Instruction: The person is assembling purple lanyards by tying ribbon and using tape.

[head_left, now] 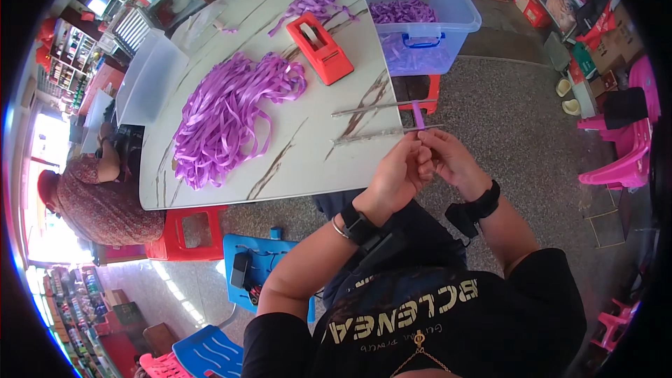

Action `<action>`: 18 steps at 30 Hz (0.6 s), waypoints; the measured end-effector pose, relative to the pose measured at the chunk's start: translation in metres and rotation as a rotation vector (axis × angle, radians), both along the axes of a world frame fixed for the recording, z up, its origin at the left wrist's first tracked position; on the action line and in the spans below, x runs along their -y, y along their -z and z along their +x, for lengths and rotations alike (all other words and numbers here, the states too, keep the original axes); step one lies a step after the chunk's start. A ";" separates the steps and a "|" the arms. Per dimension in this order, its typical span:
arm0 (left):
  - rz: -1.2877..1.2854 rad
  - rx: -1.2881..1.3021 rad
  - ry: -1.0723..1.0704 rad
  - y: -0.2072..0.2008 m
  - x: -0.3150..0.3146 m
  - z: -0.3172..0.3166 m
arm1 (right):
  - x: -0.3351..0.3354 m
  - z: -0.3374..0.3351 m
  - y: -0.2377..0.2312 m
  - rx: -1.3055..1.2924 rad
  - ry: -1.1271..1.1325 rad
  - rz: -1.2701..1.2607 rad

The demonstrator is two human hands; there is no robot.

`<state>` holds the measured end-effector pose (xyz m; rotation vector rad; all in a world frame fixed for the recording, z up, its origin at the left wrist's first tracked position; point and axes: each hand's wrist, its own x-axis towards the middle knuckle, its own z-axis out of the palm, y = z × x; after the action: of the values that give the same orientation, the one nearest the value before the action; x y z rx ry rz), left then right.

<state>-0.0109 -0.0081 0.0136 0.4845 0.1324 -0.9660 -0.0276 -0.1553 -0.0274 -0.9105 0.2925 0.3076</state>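
Observation:
Two thin metal rods (374, 108) stick out side by side past the table's right edge. A short purple ribbon (418, 116) spans them near their ends. Just below the nearer rod, my left hand (404, 173) and my right hand (453, 159) meet with fingertips pinched together at the ribbon's lower end. Both hands are closed, and the fingers partly hide what lies between them. Left of the rods, a large loose heap of purple ribbons (227, 115) lies on the marble-patterned table (301, 175).
A red tape dispenser (322, 52) and a smaller ribbon bunch (315, 5) lie farther back. Beyond the table's right edge, a clear plastic bin (458, 21) holds purple pieces above a red stool (428, 91). At left a person (105, 196) sits on a red stool (189, 234).

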 end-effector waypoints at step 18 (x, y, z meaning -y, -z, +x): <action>-0.385 -0.003 0.090 0.018 -0.010 0.009 | -0.029 0.145 -0.113 0.664 -0.188 -0.910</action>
<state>-0.0020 0.0023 -0.0045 0.1353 -0.0734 -1.0513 0.1177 -0.1263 0.0860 -1.8770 -0.3103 0.0103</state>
